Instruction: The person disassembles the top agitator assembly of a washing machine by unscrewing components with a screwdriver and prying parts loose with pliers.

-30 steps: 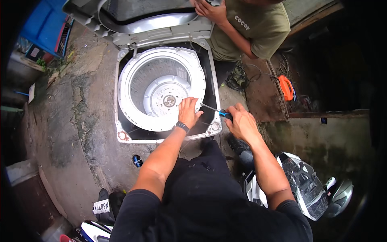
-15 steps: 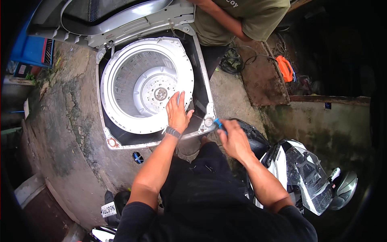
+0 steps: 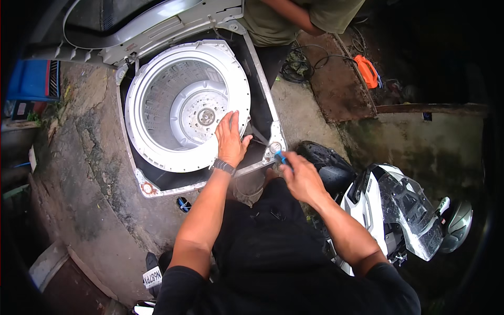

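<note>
Two bare hands work at the near right corner of an opened top-loading washing machine. The left hand (image 3: 231,140), with a dark wristwatch (image 3: 224,166) on its wrist, lies flat and released, fingers spread, on the rim of the round white plastic wash tub (image 3: 157,142), its fingertips reaching over the tub's inner edge. The right hand (image 3: 300,176) sits just to the right of it and a little nearer the body, clenched around a small blue-handled screwdriver (image 3: 280,156); only a short blue stub shows above the knuckles, and its tip is hard to make out. That tip points at a round fitting on the corner of the grey metal machine frame (image 3: 265,94), just ahead of the right hand's fingers.

Beyond the left hand, the tub's perforated wall and the central hub at its bottom are in plain view. Past the tub, the detached grey top panel (image 3: 157,23) leans away, cut off by the upper edge. Beyond the right hand, another person in an olive shirt (image 3: 299,18) crouches, mostly out of frame. To the right of the right hand stands a white and black scooter (image 3: 399,210), partly hidden by the forearm. An orange tool (image 3: 366,71) lies farther off on a rusty brown plate (image 3: 336,89), its shape unclear.
</note>
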Motion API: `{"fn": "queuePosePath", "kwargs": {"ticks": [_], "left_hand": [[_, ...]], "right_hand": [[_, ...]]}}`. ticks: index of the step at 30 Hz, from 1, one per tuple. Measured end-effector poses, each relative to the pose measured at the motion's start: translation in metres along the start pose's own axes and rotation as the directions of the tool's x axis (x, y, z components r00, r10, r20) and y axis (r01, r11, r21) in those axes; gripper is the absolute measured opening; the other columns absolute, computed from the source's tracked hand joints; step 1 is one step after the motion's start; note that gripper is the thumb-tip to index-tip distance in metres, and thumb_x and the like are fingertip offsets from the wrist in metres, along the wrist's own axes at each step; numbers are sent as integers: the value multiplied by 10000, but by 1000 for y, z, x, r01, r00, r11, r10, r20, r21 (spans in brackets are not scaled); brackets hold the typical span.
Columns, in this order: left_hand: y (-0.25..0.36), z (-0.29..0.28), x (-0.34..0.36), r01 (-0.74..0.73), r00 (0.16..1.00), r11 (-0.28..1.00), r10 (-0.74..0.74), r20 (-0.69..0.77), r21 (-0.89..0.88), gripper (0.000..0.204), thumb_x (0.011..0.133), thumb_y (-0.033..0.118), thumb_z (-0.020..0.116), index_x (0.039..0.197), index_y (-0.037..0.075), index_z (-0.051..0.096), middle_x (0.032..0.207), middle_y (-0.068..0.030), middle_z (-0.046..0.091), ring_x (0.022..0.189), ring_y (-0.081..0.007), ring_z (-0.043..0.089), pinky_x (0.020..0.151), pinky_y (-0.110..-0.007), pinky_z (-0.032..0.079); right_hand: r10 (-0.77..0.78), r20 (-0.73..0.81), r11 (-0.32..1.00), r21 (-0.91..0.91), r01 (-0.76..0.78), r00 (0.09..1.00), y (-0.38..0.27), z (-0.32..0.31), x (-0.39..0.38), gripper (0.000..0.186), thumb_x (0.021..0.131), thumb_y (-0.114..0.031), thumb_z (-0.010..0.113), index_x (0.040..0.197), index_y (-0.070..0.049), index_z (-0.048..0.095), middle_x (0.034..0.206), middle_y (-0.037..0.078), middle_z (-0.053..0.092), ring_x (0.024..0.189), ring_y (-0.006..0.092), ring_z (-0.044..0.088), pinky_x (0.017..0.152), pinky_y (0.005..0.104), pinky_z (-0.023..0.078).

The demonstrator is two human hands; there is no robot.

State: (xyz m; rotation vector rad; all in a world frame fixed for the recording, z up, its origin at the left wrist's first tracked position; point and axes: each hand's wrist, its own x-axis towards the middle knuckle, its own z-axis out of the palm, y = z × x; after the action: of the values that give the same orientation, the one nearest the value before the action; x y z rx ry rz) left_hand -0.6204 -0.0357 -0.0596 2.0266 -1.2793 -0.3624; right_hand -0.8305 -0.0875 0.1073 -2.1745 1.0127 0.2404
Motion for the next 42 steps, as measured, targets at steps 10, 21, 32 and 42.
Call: {"fn": "queuePosePath", "kwargs": {"ticks": [10,21,32,42], "left_hand": [[-14,-7,-6,-70,997,978,66,-29,-195,738,872,54,592,1563,-13,341,1490,-263,427,1394,-454,419,1199,-508,320],[-20,-5,-6,-75,997,979,68,-42,-191,714,884,35,577,1557,-14,344,1474,-277,436,1381,-464,429,1194,-513,330],[-17,-5,-3,-82,996,975,76,-37,-206,707,886,41,565,1557,-10,349,1458,-279,445,1368,-466,438,1185,-515,337],[-19,-6,-3,-60,998,982,57,-19,-178,697,881,49,568,1542,-24,359,1440,-285,457,1355,-467,442,1180,-521,340]], "right_hand": [[76,-370,990,140,-25,926,-19,8,-5,458,1009,-165,616,1426,-19,493,1233,314,617,1065,508,651,911,562,523],[69,-448,987,158,3,891,-43,17,-5,423,1034,-127,570,1410,31,458,1253,332,600,1113,522,618,966,534,501],[123,-146,974,206,-91,982,-22,35,4,449,1011,-161,622,1400,2,468,1212,329,630,1141,524,612,963,543,500],[151,-383,963,267,-47,911,-36,25,-1,426,1031,-177,590,1390,8,456,1254,346,620,1153,535,618,974,549,490]]}}
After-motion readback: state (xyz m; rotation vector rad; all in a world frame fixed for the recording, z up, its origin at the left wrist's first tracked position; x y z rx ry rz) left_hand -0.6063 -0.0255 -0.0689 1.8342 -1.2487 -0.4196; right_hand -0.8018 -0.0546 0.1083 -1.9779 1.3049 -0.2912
